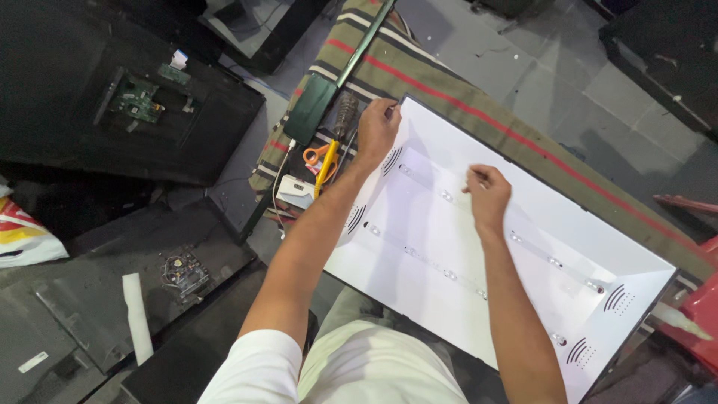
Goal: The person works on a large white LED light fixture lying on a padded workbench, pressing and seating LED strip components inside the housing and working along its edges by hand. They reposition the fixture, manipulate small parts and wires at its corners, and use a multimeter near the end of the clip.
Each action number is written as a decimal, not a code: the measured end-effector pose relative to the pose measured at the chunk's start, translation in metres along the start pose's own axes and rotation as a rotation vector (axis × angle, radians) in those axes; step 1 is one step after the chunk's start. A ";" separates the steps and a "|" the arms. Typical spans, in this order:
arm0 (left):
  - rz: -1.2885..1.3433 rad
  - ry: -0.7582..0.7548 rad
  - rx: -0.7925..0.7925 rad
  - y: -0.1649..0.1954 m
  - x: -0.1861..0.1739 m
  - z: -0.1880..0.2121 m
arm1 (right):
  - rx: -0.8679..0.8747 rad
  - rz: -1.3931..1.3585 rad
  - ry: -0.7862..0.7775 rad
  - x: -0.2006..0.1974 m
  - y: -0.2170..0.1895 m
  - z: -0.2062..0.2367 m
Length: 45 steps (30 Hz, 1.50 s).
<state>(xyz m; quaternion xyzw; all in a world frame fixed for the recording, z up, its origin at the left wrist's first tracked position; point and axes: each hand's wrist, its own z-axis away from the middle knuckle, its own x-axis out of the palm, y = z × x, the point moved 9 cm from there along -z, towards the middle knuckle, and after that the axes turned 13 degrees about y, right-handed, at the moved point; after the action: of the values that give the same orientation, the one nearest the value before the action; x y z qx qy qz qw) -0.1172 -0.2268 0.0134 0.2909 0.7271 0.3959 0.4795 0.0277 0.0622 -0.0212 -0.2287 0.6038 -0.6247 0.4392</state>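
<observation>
While hands rest on white panel (523, 254), scissors (320, 155), striped cloth (419, 71) beside.

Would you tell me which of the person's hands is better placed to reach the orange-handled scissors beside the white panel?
Left. The left hand rests at the corner of the white panel, right beside the scissors. The right hand is over the panel's middle, farther away.

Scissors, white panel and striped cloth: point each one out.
Scissors (317, 155), head view, on the orange handles.
White panel (523, 202), head view, on a bare stretch near its upper edge.
Striped cloth (419, 75), head view, on the part beyond the panel's far edge.
</observation>
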 end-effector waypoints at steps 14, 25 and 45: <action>0.257 -0.044 -0.364 -0.042 0.020 0.010 | -0.461 0.246 -0.126 0.174 -0.107 -0.030; 0.391 -0.062 -0.519 -0.046 0.030 0.018 | -0.348 0.337 -0.052 0.184 -0.093 -0.037; 0.299 -0.046 -0.400 -0.031 0.023 0.022 | -0.067 0.545 -0.247 0.201 -0.088 -0.066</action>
<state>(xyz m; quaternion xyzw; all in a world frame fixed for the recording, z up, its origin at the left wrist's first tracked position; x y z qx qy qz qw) -0.1070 -0.2176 -0.0290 0.3036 0.5721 0.5918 0.4799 -0.1530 -0.0769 0.0032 -0.1467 0.6054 -0.4307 0.6530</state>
